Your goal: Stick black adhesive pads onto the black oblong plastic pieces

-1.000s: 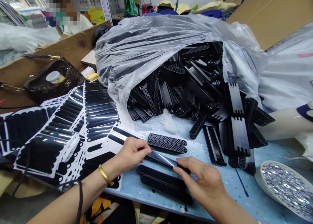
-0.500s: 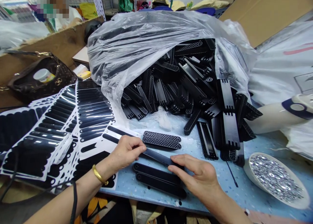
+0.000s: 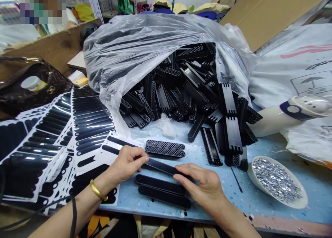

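Note:
A long, narrow black strip (image 3: 161, 166) spans the gap between my hands, slanting down to the right. My left hand (image 3: 131, 161), a gold bangle on its wrist, pinches the left end between thumb and fingers. With thumb and fingertips my right hand (image 3: 198, 182) grips the other end and partly covers it. Whether the strip lies on a bar beneath it, I cannot tell. Just below are two smooth black bars (image 3: 163, 193), side by side. Behind my hands lie black bars with a lattice pattern (image 3: 165, 148). Sheets of black stickers (image 3: 92, 118) spread out to the left.
A torn clear plastic bag (image 3: 145, 30) spills a heap of black plastic bars (image 3: 192, 82) onto the blue table (image 3: 215, 200). At right stand a bowl of small shiny metal pieces (image 3: 278, 181) and a white rounded device (image 3: 275, 117). A brown handbag (image 3: 49, 82) and another person are at left.
The view has turned slightly right, so everything sits further left in the picture. Both hands keep the same hold on the black strip.

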The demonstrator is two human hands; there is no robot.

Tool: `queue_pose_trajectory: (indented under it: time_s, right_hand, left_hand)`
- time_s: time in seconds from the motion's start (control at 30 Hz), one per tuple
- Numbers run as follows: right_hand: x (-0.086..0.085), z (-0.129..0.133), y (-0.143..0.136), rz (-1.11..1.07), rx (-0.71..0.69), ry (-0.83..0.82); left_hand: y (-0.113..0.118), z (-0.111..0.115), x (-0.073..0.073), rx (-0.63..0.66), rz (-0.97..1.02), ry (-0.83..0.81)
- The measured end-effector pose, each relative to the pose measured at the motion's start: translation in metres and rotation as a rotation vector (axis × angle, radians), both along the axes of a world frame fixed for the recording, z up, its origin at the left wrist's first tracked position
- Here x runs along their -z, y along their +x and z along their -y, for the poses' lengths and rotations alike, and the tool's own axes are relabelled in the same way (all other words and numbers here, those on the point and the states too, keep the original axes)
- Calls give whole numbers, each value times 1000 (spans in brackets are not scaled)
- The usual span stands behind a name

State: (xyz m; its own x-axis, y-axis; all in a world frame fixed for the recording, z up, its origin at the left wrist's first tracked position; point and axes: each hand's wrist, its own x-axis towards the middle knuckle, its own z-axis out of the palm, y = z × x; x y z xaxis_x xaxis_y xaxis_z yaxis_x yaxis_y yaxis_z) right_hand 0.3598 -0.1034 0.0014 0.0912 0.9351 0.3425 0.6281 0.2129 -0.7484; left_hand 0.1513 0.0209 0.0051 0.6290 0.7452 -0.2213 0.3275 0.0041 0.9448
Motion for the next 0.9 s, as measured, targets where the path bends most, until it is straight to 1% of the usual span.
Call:
queue_pose_trajectory:
  time_s: [0.07, 0.13, 0.17, 0.23, 0.3, 0.33, 0.37, 0.47, 0.53, 0.6, 0.67, 0.77, 0.83, 0.9]
  right_hand:
    - [-3, 0, 2, -14, 1, -20]
    - [-8, 2, 9, -20, 47, -50]
    - [-11, 5, 13, -25, 99, -62]
    - [-17, 10, 21, -51, 256, -69]
    - [-19, 16, 26, -88, 400, -68]
    - [-18, 18, 25, -109, 433, -89]
    - [-15, 20, 23, -130, 435, -125]
    - [-4, 21, 11, -180, 363, -213]
    - [1, 23, 7, -163, 340, -197]
    - [2, 30, 12, -67, 346, -153]
    - [1, 44, 29, 97, 392, -111]
    - [0, 74, 67, 367, 547, -86]
    - [1, 91, 89, 523, 680, -151]
    - [4, 100, 101, 699, 756, -256]
  left_hand:
    - [1, 0, 0, 0, 1, -1]
    - [1, 0, 0, 1, -3, 13]
    - [0, 0, 0, 1, -7, 26]
    - [0, 0, 1, -1, -17, 58]
    - [-1, 0, 3, -1, -20, 85]
    - [-1, 0, 4, -2, -19, 94]
    - [-1, 0, 5, -4, -18, 100]
    - [0, 0, 6, -13, -20, 97]
    - [1, 0, 6, -5, -27, 93]
    - [0, -1, 5, 12, -36, 126]
    - [-2, -1, 5, 35, -47, 219]
    - [-10, 0, 5, 31, -49, 460]
    - [-13, 4, 3, -16, -9, 672]
    - [-11, 10, -2, -22, 66, 865]
